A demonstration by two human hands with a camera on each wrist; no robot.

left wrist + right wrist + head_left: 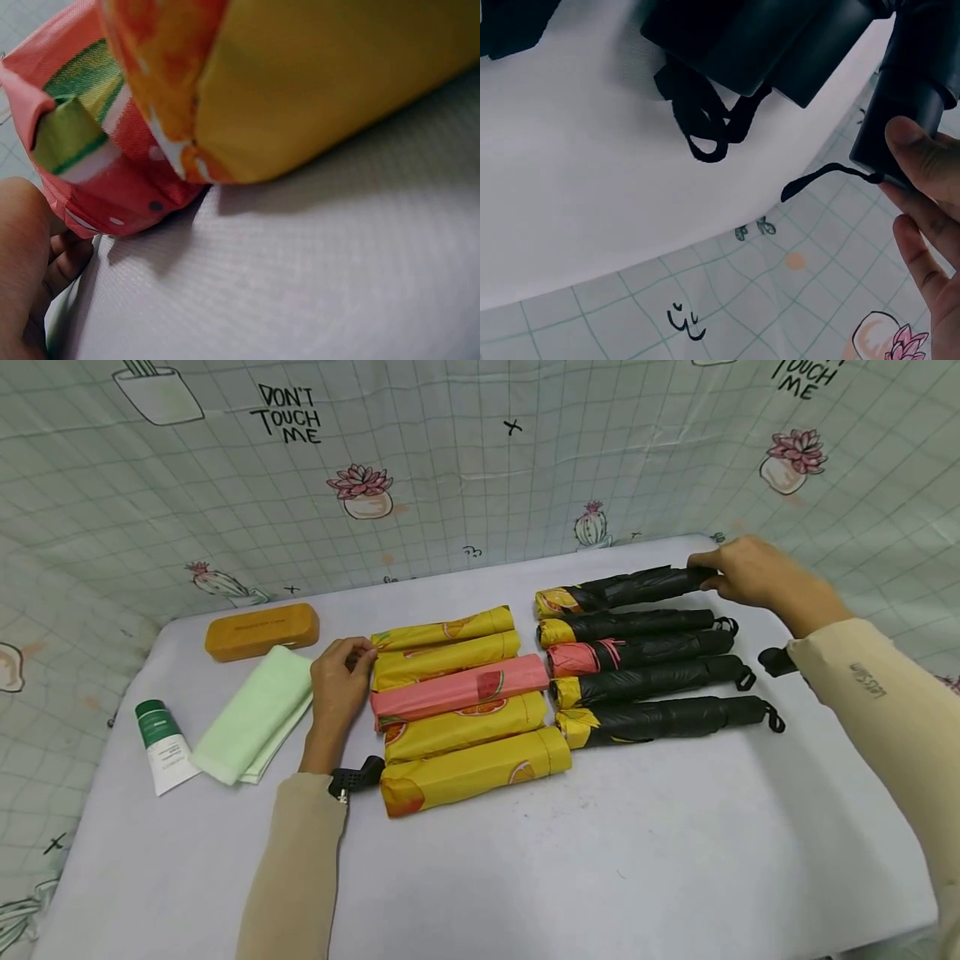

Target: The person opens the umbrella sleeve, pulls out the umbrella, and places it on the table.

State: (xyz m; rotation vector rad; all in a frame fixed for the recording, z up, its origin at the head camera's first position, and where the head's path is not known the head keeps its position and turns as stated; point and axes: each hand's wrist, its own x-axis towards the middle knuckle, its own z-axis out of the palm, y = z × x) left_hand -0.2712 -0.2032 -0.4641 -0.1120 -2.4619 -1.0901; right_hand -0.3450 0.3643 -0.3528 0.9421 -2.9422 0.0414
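Note:
My right hand grips the handle end of the farthest black folded umbrella, whose yellow canopy edge points left. In the right wrist view, thumb and fingers hold the black handle, with its strap hanging loose. My left hand is at the left end of the farthest yellow umbrella cover, fingertips right at its edge. The left wrist view shows bent fingers beside the pink watermelon-print cover; what they touch is hidden there. A yellow fruit-print cover lies nearest in that row.
Several more black folded umbrellas lie beside the covers, strap loops pointing right. At left are a light green cloth, a brown case and a green-and-white tube. A printed curtain stands behind the white table.

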